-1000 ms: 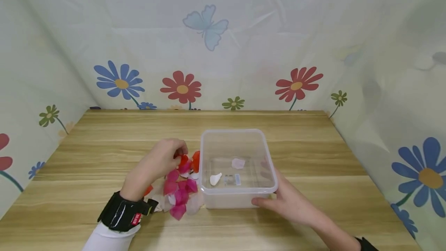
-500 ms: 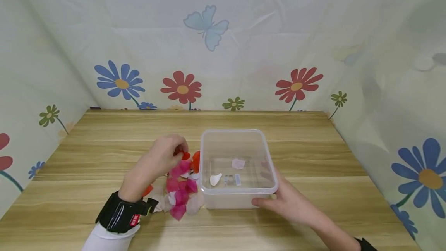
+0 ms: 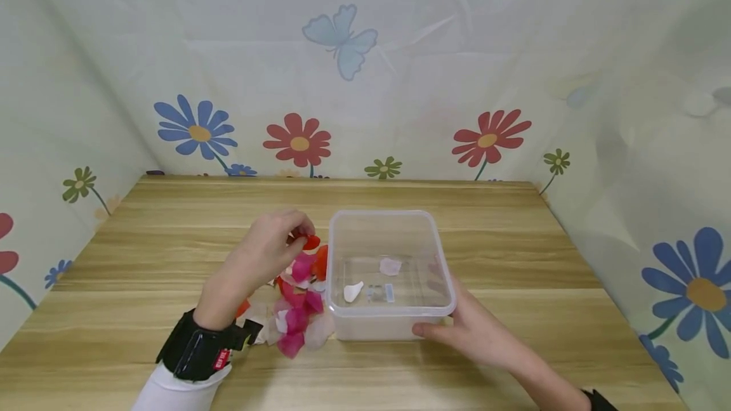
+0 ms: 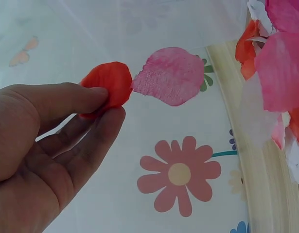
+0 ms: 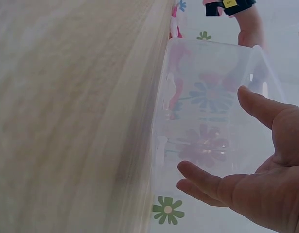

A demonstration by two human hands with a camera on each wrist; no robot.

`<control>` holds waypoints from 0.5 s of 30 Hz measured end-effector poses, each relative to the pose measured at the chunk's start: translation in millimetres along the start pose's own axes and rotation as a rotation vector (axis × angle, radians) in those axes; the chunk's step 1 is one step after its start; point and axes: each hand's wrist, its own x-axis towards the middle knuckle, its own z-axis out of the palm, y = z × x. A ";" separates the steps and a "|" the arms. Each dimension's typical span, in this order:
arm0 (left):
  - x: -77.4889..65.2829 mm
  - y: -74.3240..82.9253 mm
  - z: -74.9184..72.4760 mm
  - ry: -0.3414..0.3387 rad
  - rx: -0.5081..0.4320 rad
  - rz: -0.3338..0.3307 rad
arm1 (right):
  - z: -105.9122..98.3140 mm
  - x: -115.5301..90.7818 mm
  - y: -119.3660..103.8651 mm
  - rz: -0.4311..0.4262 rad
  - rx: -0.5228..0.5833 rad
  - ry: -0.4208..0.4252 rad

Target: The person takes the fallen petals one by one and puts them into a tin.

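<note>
My left hand (image 3: 263, 252) pinches a red-orange artificial petal (image 4: 115, 82) between thumb and fingertips, above the far end of a petal pile (image 3: 297, 320). In the left wrist view a pink petal (image 4: 171, 75) meets its edge. The pile mixes magenta, pink, white and orange petals, left of a clear square plastic box (image 3: 394, 312). On the box's bottom lie a white petal (image 3: 353, 292) and a pale pink petal (image 3: 391, 266). My right hand (image 3: 476, 328) rests at the box's near right corner, thumb along the front, fairly straight fingers along the right side.
Everything stands on a wood-grain table (image 3: 514, 246). A pale curtain (image 3: 422, 68) with printed flowers and a butterfly encloses its back and sides. An orange petal (image 3: 321, 263) lies against the box's left wall.
My left hand has lifted slightly and moved away from me with the red-orange petal, and some petals in the pile have shifted. The right hand and box have stayed put.
</note>
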 end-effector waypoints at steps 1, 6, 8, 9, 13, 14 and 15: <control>-0.2 0.8 -0.5 0.007 0.001 -0.001 | 0.1 0.2 0.1 0.001 -0.004 0.001; -1.4 2.9 -2.1 0.033 -0.004 -0.002 | 1.1 0.4 1.6 0.020 0.000 -0.001; -1.8 2.9 -2.3 0.036 -0.003 0.005 | 1.4 -0.1 1.7 0.024 0.000 -0.002; -1.9 3.0 -2.6 0.035 -0.001 0.009 | 1.5 -0.3 1.6 0.024 0.001 -0.001; -2.5 2.6 -4.2 0.010 0.005 0.014 | 1.1 -0.7 0.8 0.015 0.000 0.000; -2.5 2.7 -4.9 0.000 0.007 0.009 | 1.0 -0.7 0.6 0.013 -0.003 0.002; -2.6 2.5 -5.4 -0.013 0.007 0.002 | 0.8 -0.6 0.4 0.011 -0.003 0.002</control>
